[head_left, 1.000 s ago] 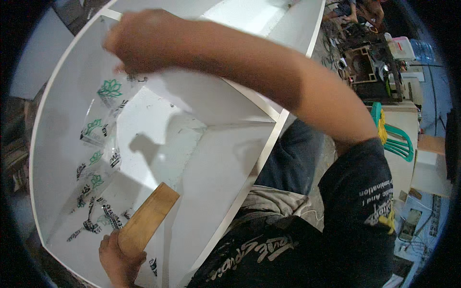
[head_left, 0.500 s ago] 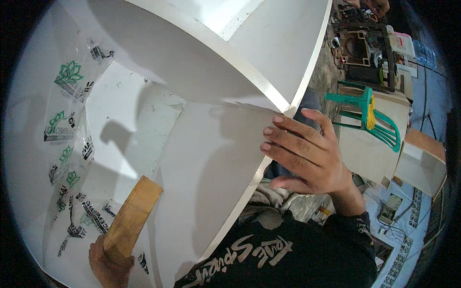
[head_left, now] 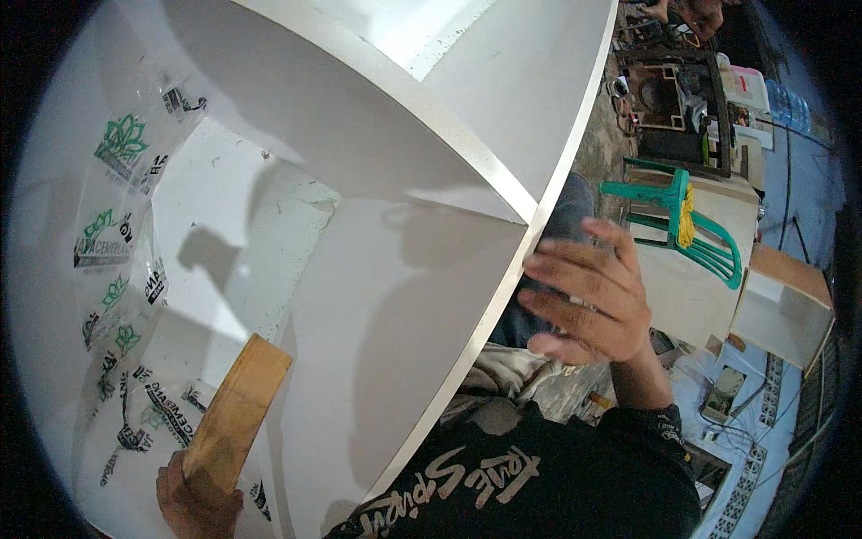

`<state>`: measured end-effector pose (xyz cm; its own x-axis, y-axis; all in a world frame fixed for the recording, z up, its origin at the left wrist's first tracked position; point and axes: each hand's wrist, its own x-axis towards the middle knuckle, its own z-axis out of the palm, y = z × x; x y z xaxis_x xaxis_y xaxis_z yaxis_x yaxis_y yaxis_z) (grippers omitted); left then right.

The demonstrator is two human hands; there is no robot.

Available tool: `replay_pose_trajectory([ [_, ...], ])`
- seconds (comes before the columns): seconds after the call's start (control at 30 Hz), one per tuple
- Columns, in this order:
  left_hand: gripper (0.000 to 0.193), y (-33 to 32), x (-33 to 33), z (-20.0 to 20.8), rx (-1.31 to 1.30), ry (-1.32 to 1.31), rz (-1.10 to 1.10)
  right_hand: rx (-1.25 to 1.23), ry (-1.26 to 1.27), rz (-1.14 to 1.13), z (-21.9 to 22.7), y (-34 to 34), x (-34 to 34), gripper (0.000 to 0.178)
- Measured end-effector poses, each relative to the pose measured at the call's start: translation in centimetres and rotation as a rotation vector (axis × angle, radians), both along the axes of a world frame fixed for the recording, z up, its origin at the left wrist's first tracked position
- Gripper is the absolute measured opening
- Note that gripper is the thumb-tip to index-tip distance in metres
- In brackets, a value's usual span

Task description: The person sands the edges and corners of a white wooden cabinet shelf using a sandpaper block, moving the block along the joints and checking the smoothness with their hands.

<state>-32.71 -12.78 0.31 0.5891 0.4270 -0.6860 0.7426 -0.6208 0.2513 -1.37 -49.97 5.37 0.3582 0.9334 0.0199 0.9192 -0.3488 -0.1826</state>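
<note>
A large white cabinet box [head_left: 404, 296] with a dividing panel [head_left: 404, 85] takes up the left and middle of the view. Down at the lower left, my left hand [head_left: 199, 499] is wrapped round one end of a wooden block [head_left: 241, 404], held inside the box and slanting up to the right. My right hand [head_left: 593, 301] is at the box's long pale edge [head_left: 476, 359], just below where the divider meets it. Its fingers are spread and slightly blurred, with nothing seen in them; whether the fingertips touch the edge I cannot tell.
Clear printed plastic wrap [head_left: 126, 234] lies along the box's left inside wall. Beyond the right edge are a green plastic chair [head_left: 664, 207] with a yellow bundle on it, an open white box [head_left: 781, 305], a dark-framed unit [head_left: 669, 103] and cables by a blue wall.
My right hand has slipped off the top of the edge, moving slightly right and down. The box's edge has shifted a little at the divider joint. My left hand still grips the wooden block.
</note>
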Motion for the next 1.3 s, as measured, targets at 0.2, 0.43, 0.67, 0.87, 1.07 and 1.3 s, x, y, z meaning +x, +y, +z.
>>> replay_pose_trajectory([
  [0.2,0.046,-0.7,1.4,0.4,0.055,-0.178,-0.196,0.135,-0.092,-0.314,-3.4,-6.3,0.4,0.026],
  [0.43,0.097,2.6,-4.7,-3.1,0.047,-0.220,0.049,-0.055,-0.243,-0.987,-12.9,-18.8,1.4,0.064],
  [0.67,0.086,2.7,0.6,-2.8,0.088,-0.148,0.125,-0.181,-0.003,-1.184,-12.5,-25.1,2.2,0.059],
  [0.87,0.078,-4.8,14.6,-1.7,-0.134,-0.314,0.297,0.404,0.086,-0.900,-12.6,-30.0,3.4,0.021],
  [1.07,0.073,-18.4,31.3,-0.9,-1.006,-0.957,0.500,0.443,0.091,-1.000,-12.1,-31.7,5.8,0.020],
  [1.3,0.070,-45.4,40.8,11.8,-2.103,-0.616,1.336,-0.008,0.443,-1.528,-10.8,-30.5,2.6,0.044],
])
